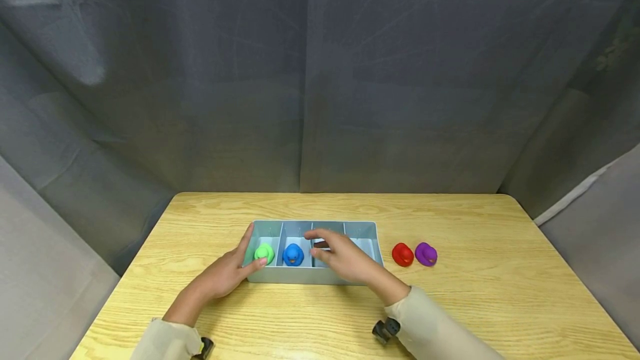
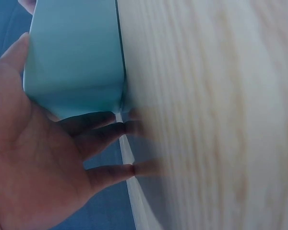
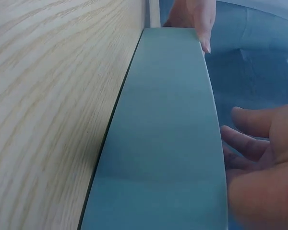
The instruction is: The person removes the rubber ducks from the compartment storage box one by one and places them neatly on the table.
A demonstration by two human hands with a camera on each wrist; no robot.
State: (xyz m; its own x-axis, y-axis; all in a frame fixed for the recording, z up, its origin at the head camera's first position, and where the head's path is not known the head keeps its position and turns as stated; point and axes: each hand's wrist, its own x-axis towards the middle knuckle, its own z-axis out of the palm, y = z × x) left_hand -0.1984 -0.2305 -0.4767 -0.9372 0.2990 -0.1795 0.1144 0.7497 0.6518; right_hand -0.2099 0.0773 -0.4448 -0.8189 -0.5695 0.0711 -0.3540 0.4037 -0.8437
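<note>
A light blue-grey divided box point(image 1: 300, 275) sits on the table. Its leftmost compartment holds a green rubber duck point(image 1: 263, 253), partly covered by my left thumb; beside it, in the second compartment, is a blue rubber duck point(image 1: 293, 255). My left hand point(image 1: 222, 275) rests against the box's left end, fingers fairly straight along it and thumb over the front rim. In the left wrist view those fingers point(image 2: 103, 139) reach down to the tabletop. Over the third compartment hovers my right hand point(image 1: 345, 257), thumb and index finger apart, with nothing visible between them.
A red rubber duck point(image 1: 402, 255) and a purple rubber duck point(image 1: 426, 254) lie side by side on the wooden table point(image 1: 480, 238), right of the box. Grey curtains point(image 1: 400, 99) hang behind the table's far edge and at both sides.
</note>
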